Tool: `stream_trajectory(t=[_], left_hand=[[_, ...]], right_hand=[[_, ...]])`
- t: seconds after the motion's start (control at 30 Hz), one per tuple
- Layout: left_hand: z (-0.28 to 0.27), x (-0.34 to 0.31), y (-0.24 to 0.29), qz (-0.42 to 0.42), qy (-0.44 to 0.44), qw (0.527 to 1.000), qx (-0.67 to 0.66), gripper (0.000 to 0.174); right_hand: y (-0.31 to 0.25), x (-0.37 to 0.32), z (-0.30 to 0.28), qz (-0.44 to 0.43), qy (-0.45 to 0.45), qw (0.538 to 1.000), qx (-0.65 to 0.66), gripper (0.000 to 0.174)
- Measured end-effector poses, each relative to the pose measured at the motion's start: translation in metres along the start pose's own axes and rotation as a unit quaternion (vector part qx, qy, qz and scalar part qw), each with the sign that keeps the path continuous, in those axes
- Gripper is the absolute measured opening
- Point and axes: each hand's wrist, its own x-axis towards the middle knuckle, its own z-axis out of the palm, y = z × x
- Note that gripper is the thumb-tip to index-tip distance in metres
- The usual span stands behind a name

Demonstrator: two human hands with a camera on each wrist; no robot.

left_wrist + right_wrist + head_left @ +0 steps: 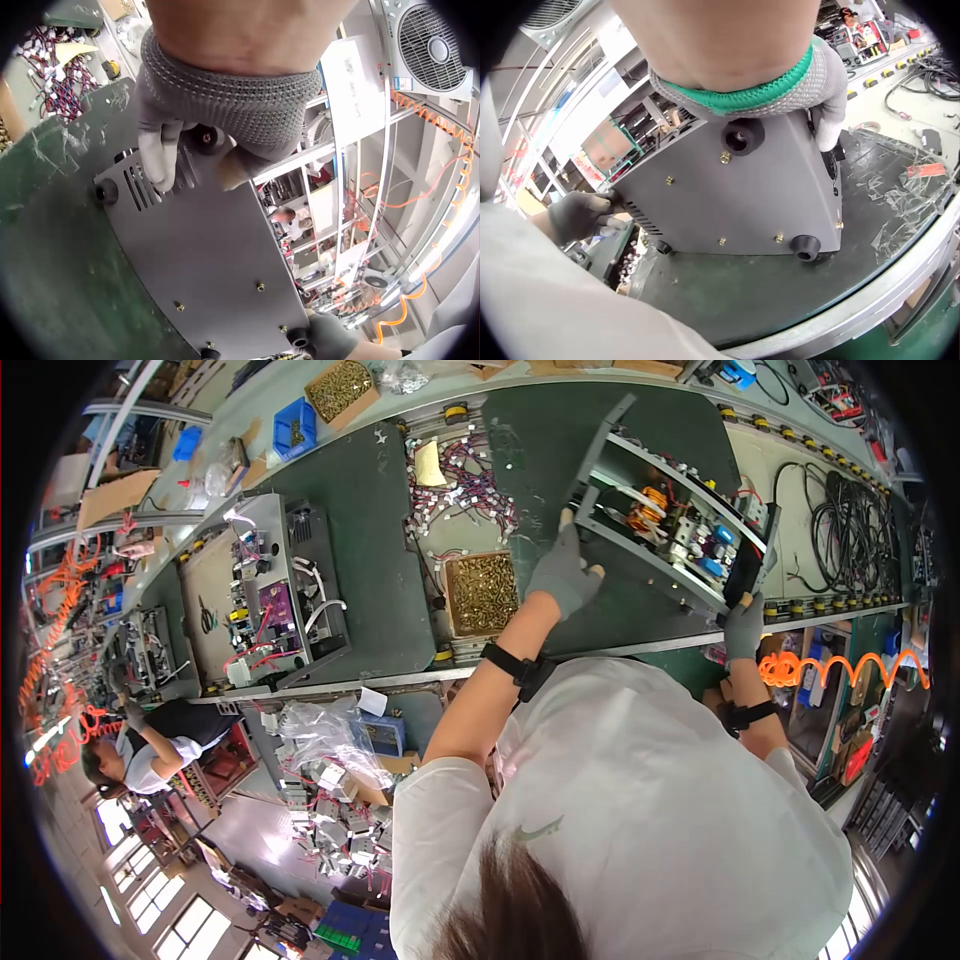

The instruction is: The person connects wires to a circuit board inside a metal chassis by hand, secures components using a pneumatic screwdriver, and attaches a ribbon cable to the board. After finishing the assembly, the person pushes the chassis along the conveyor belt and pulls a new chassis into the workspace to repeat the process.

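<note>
An electronics assembly workshop is shown: an open metal chassis (683, 538) is held by the hands (566, 582) (743, 628) at a long counter (400, 678) with rollers (456, 412). Left of the hands, wire harnesses (465, 490) and brass-coloured hardware (483, 592) are laid out, and a second chassis (265, 525) is set farther along. Right of them, an orange hose (830, 668) is strung and black cables (848, 525) are heaped.

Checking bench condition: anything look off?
Yes: the green board is scuffed, with crinkled, clear tape-like scraps at one end, untidy for a work surface. Chassis is tilted, but left hand and right hand support it.
</note>
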Motion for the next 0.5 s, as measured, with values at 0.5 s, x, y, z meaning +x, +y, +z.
stream_trajectory(t=[0.5], left_hand=[[0.028,0.074,-0.085,-0.104,-0.053,0.977,0.176,0.029]], right_hand=[[0.154,0.16,-0.019,0.168,0.021,0.982,-0.081,0.035]])
